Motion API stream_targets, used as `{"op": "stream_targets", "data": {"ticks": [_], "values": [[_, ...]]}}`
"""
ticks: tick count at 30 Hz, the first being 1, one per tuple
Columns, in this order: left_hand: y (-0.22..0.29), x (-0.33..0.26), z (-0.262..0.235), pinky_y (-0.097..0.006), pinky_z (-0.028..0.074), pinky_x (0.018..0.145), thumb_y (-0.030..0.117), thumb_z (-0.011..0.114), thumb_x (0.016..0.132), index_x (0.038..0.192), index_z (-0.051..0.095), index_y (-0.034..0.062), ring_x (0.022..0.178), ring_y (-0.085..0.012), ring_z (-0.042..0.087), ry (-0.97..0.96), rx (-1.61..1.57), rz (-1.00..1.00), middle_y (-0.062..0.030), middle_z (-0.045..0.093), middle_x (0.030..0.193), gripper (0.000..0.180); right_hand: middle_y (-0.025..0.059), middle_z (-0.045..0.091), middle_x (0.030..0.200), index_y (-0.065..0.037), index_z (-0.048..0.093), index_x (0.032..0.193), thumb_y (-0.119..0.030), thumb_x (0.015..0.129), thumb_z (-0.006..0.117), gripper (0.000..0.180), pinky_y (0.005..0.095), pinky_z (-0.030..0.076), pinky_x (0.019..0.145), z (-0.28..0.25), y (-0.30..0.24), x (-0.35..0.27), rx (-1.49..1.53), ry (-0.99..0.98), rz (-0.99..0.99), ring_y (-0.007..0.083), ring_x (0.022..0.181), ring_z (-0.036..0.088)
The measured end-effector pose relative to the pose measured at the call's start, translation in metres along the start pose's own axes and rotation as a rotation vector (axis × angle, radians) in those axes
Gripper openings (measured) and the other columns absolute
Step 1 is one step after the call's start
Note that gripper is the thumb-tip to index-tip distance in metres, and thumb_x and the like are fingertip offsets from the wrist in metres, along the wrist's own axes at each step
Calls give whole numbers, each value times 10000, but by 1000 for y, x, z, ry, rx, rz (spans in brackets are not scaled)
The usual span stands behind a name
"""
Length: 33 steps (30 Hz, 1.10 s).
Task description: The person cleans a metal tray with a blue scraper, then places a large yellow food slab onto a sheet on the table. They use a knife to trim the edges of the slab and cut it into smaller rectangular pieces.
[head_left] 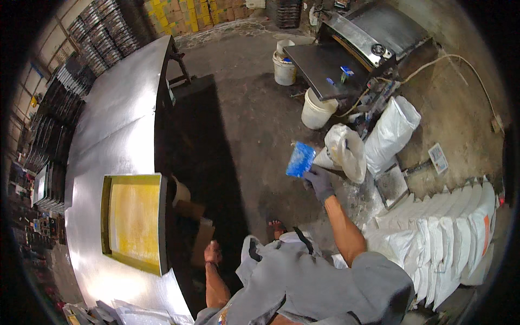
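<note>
My right hand [320, 183], in a dark grey glove, is closed on the lower edge of a blue flat rectangular piece [300, 160] smeared with white; its exact kind does not show. It is held out above the floor, left of an open white sack [348, 151]. My left hand [213, 253] is bare and hangs low beside the metal-topped table, fingers curled in with nothing seen in them. On that table [122, 130], near its edge, lies a shallow rectangular tray [161, 227] with a yellow, whitish-dusted inside.
White buckets [318, 111] stand by a dark-topped machine [330, 67] at the right. Another white sack [392, 130] leans there, above a stack of filled white sacks [439, 233]. A cable [433, 62] runs along the wall. Stacked trays [51, 130] line the far left.
</note>
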<state>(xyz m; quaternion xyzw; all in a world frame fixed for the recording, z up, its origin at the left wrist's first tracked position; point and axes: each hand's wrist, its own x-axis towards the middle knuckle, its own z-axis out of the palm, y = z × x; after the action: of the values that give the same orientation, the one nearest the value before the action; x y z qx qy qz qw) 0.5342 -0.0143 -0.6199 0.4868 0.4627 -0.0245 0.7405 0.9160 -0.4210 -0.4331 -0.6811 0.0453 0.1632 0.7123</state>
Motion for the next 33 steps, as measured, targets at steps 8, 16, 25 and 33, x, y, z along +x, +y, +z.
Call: {"op": "stream_targets", "data": {"ticks": [8,16,25,33], "values": [[154,190,64,-229,425,549,458,648,960,1070,677,107,695,-68,571,-171,25,109,17,649,915,369,66,652,746,-41,619,916,-131,877,707,132,279,467,510,128,-148,199,95,-172,-70,124,569,583],[215,348,107,-480,574,731,311,741,810,1014,685,73,886,-275,713,-88,798,-335,-149,726,994,318,56,633,729,-50,593,923,-168,901,689,153,272,460,502,172,-177,367,-96,-14,-81,130,553,585],[501,501,213,-309,468,554,403,643,947,1033,702,50,610,-122,550,37,467,159,-4,619,763,368,58,630,750,-46,566,973,-132,937,640,119,268,453,486,243,-221,566,-61,-45,-6,116,573,576],[613,669,267,-257,428,520,352,661,959,1036,732,85,584,-82,527,6,84,106,28,572,675,287,51,626,753,-52,561,994,-114,926,623,111,264,448,485,328,-267,796,-86,-121,20,104,582,571]]}}
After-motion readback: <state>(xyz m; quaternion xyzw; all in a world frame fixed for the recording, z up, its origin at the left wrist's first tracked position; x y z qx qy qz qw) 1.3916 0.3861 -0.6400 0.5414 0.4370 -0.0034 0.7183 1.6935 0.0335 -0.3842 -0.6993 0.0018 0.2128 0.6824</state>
